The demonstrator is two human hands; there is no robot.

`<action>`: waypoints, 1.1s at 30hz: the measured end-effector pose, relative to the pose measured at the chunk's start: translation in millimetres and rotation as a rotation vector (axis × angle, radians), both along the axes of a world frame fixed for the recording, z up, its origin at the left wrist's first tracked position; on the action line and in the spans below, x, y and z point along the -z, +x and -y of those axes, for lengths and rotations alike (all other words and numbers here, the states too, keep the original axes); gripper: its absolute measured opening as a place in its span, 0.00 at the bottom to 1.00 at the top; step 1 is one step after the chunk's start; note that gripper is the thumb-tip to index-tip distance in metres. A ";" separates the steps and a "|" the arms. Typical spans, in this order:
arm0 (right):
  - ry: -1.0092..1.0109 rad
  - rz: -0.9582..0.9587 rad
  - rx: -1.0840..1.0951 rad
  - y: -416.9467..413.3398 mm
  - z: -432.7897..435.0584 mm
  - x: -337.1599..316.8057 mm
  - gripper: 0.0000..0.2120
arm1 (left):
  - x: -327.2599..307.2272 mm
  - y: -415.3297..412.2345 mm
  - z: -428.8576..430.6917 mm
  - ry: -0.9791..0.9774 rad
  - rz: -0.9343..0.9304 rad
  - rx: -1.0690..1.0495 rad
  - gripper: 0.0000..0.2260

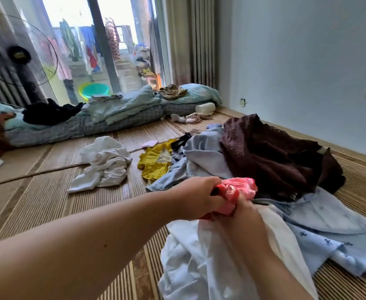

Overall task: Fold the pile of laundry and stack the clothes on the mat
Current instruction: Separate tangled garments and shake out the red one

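Note:
A small pink-red garment [240,188] is bunched between both hands above the laundry pile. My left hand [196,197] grips its left end with curled fingers. My right hand [241,221] holds its lower end, blurred by motion. Under them lies the pile: a dark brown garment [270,156], pale blue cloth [205,154], a blue printed piece [320,230] and white cloth [199,263]. A yellow garment [155,161] and a white garment [106,165] lie apart to the left on the woven mat [36,198].
Folded bedding and pillows [121,109] lie along the far edge of the mat, with black clothes [49,112] on top. A standing fan [26,57] stands at the left by the glass door. The wall [307,61] runs along the right.

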State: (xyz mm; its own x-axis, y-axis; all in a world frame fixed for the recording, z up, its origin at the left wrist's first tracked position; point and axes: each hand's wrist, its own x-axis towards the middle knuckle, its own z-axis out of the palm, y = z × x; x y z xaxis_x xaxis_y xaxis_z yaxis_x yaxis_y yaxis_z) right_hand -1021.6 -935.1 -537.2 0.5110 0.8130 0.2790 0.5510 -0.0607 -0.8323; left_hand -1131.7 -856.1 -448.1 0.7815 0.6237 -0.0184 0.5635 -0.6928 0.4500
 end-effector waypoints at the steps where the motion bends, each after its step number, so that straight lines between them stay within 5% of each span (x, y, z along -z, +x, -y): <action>1: 0.019 -0.012 -0.047 -11.7 1.4 -8.5 0.21 | -7.4 -15.8 4.7 0.053 0.000 -0.024 0.09; 8: -0.118 -0.013 -0.464 -108.5 20.6 -45.3 0.41 | -20.1 -167.2 13.0 0.245 0.081 -0.374 0.08; 16: -0.324 0.340 -0.468 -159.3 -40.1 -36.9 0.33 | 44.5 -258.0 -21.8 0.143 0.285 -0.891 0.02; 19: -0.373 0.412 -0.442 -163.0 -94.5 -30.2 0.33 | 58.4 -264.2 -52.3 0.101 0.222 -0.872 0.03; 26: -0.522 0.513 -0.325 -156.3 -252.5 2.1 0.27 | 105.2 -262.7 -169.5 0.015 -0.013 -0.731 0.34; 33: -0.727 0.617 -0.138 -131.5 -354.8 44.2 0.30 | 149.1 -227.4 -283.5 0.146 -0.291 -0.552 0.30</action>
